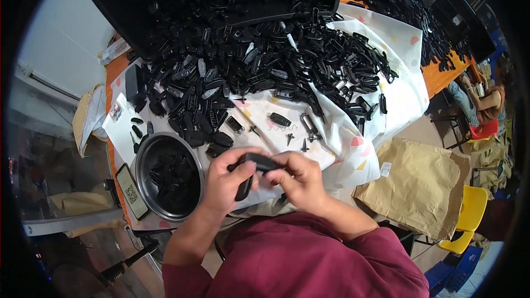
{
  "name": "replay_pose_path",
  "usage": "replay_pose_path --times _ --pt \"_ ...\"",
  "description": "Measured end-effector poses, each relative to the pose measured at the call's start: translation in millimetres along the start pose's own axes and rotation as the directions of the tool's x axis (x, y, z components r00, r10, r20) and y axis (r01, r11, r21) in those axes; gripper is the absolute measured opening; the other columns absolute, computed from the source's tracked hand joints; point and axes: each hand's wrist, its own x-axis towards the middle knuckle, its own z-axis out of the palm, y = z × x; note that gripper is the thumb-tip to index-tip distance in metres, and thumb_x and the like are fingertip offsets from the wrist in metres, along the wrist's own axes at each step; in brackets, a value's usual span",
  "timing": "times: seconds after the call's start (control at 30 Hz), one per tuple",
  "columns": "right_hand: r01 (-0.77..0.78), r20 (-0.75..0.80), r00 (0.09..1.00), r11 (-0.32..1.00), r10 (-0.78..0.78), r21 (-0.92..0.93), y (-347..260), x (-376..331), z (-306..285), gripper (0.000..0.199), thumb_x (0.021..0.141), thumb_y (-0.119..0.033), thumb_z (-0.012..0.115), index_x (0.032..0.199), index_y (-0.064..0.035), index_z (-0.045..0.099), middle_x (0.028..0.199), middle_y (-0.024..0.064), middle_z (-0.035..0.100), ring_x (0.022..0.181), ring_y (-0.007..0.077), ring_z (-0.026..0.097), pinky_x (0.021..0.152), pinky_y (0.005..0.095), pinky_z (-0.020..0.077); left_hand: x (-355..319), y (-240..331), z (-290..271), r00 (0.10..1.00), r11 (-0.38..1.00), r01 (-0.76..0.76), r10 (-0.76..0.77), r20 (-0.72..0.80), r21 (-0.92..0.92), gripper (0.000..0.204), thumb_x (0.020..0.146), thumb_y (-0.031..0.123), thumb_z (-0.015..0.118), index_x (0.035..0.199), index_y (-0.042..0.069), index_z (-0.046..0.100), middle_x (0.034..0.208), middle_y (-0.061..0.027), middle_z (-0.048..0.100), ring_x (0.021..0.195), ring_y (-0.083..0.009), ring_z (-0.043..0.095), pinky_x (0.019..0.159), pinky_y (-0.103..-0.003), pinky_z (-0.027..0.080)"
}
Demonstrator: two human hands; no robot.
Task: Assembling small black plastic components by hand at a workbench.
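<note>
Both hands meet above the near edge of the cloth-covered table. My left hand (226, 179) is closed round a dark plastic piece (244, 189) that hangs down by its thumb. My right hand (301, 179) pinches the right end of a black elongated plastic part (259, 160), which touches the left fingers too. Whether these are two pieces or one hinged piece I cannot tell. Just beyond the hands lie a single oval black part (280, 120), an open frame-like part (309, 124) and a few small pointed black pieces (290, 139).
A large heap of black plastic parts (248, 72) spills from a black bin (105, 8). At left stand a steel bowl (140, 190) of black pieces and a phone (132, 192). A brown paper bag (411, 187) is at right; another person (486, 102) sits beyond.
</note>
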Motion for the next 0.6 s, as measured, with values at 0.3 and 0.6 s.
replay_pose_path --times 0.3,0.6 --pt "0.092 0.1 0.994 0.773 -0.037 -0.628 21.8 30.6 -11.1 0.017 0.072 -0.011 0.065 0.085 -0.0026 0.059 0.078 0.0136 0.06 0.072 0.0291 0.058 0.062 0.0345 0.0466 -53.4 21.8 -53.1 0.865 0.562 0.035 0.397 -0.307 0.826 0.024 0.077 0.0 0.056 0.1 -0.001 0.058 0.092 -0.0083 0.059 0.061 -0.0089 0.052 0.055 -0.024 0.044" --pt "-0.031 -0.072 0.979 0.207 -0.191 -0.978 58.3 46.6 -70.2 0.032 0.071 -0.013 0.061 0.102 -0.0061 0.057 0.087 0.01 0.058 0.078 0.0266 0.057 0.063 0.0345 0.0475 6.6 41.6 -42.9 0.805 -0.325 -0.031 0.552 0.217 0.945 0.028 0.064 0.02 0.07 0.09 0.01 0.065 0.104 -0.0058 0.057 0.094 -0.0276 0.05 0.081 -0.039 0.04"
